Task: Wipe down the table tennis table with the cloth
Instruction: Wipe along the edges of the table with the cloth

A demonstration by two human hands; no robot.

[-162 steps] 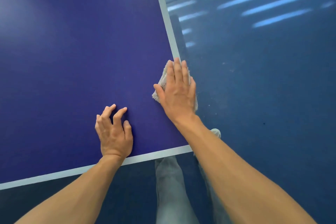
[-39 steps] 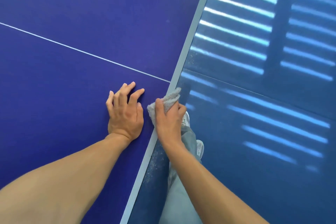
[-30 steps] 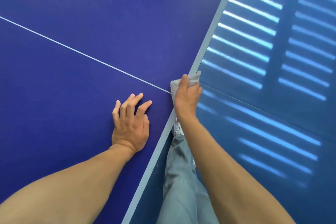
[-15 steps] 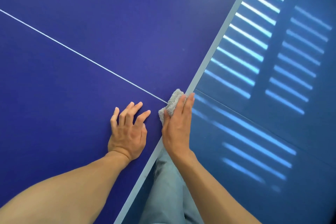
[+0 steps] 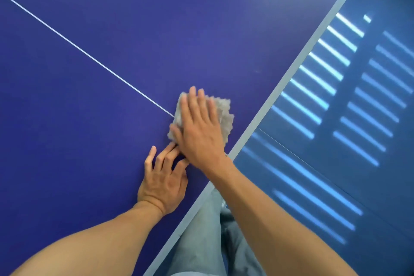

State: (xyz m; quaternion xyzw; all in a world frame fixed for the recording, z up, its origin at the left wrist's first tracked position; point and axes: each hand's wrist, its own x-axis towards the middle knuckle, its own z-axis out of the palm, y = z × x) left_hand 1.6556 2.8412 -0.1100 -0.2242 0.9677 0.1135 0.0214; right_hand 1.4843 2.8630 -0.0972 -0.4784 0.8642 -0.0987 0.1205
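sports hall, table tennis table (image 5: 156,29), blue floor (image 5: 336,186)

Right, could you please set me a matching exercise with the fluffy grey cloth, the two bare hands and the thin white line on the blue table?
1. fluffy grey cloth
2. left hand
3. right hand
4. thin white line

A. lies flat on the cloth, fingers straight
B. rests on the bare blue table
C. pinned under a hand
D. runs diagonally from the upper left

Pairs: 1-C, 2-B, 3-A, 4-D.
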